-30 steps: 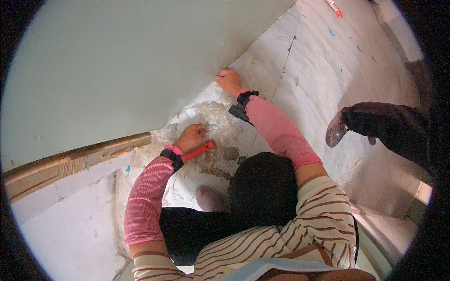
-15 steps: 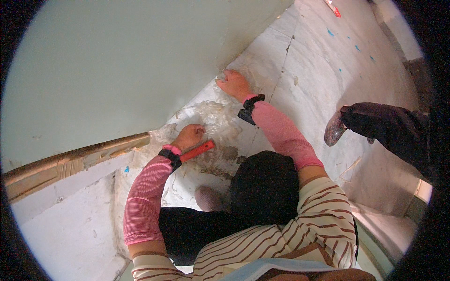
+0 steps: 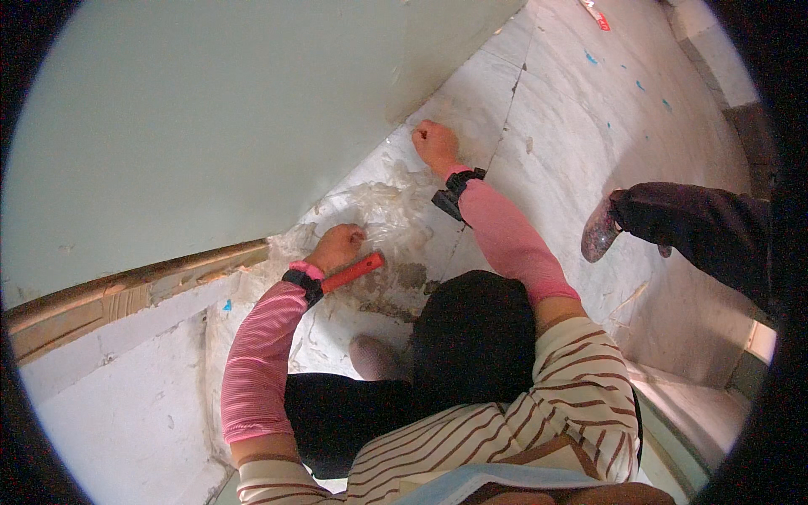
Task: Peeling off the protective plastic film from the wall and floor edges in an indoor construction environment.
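My left hand (image 3: 338,246) is low over the floor with its fingers curled, at the edge of crumpled clear plastic film (image 3: 383,206). Whatever those fingers hold is hidden. A flat red bar-like handle (image 3: 353,273) with a hole near its end shows beside the left wrist; its other end is out of sight behind the wrist. Farther ahead, near the base of the pale green wall panel (image 3: 210,126), my right hand (image 3: 436,145) is closed in a fist, just beyond the film. I cannot make out what is in it.
A co-worker's dark-trousered leg and shoe (image 3: 599,231) are at the right. Worn wooden trim (image 3: 143,286) runs along the wall's lower left edge. Blue scraps (image 3: 591,57) and a red-and-white item (image 3: 598,15) lie on the pale floor. Dark residue (image 3: 383,295) marks the floor near my knee.
My right hand has moved right, away from the wall's base, and its fingers look more tightly closed. My left hand and the red handle have stayed almost in place.
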Demonstrator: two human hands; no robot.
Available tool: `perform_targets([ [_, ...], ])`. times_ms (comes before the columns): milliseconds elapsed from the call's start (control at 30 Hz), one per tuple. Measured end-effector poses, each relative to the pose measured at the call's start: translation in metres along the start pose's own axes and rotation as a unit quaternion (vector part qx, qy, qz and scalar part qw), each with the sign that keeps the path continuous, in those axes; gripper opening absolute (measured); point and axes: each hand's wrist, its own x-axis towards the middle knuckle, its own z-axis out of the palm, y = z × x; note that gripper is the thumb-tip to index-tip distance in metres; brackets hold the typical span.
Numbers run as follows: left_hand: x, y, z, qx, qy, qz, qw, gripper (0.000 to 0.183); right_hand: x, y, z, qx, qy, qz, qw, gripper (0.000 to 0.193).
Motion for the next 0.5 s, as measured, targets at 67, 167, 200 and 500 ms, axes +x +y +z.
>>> perform_targets([
  [67,0.003,0.014,0.004,-0.017,-0.012,0.001,1.0,0.025,-0.005,0.022,-0.013,-0.016,0.052,-0.022,0.998,0.021],
  [167,0.001,0.006,0.006,0.018,0.01,0.001,1.0,0.026,-0.006,0.026,-0.016,-0.003,0.054,0.005,0.999,0.023],
  [200,0.007,0.015,0.006,0.016,0.008,0.009,1.0,0.026,-0.006,0.031,-0.019,0.085,0.074,-0.021,0.993,0.024],
  [500,0.004,0.025,0.004,-0.045,0.004,0.017,0.999,0.023,0.014,-0.016,0.012,0.637,-0.269,0.298,0.658,0.021],
])
